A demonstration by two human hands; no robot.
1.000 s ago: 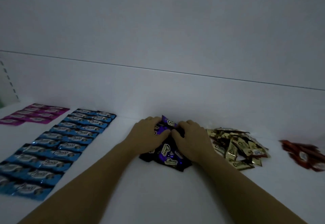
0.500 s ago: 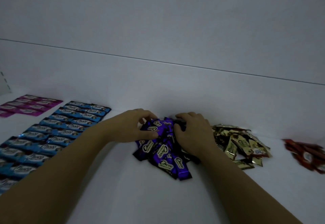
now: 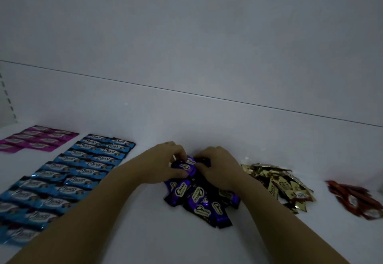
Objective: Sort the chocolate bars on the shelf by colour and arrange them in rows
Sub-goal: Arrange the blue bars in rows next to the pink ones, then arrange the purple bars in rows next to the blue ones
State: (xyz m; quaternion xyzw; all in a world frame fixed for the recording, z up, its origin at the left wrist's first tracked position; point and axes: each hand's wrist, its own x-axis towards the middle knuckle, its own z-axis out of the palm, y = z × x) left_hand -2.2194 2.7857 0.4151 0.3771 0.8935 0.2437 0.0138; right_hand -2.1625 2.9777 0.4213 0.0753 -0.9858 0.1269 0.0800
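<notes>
A loose heap of purple chocolate bars (image 3: 199, 199) lies in the middle of the white shelf (image 3: 145, 232). At the heap's far end my left hand (image 3: 160, 165) pinches a purple bar (image 3: 184, 166) between thumb and curled fingers. My right hand (image 3: 219, 166) curls over the same spot from the right and holds purple bars too. Blue bars (image 3: 68, 176) lie in two neat rows on the left, and pink bars (image 3: 35, 138) in rows at the far left.
A heap of gold bars (image 3: 281, 183) lies just right of my right wrist. Red bars (image 3: 356, 199) are piled at the right edge. The shelf's back wall (image 3: 186, 108) rises close behind the heaps. Bare shelf lies in front of the purple heap.
Both hands moved together at the far end of the purple heap, with the left hand shifting right. The left hand now pinches a purple bar at the top, and more of the heap shows below.
</notes>
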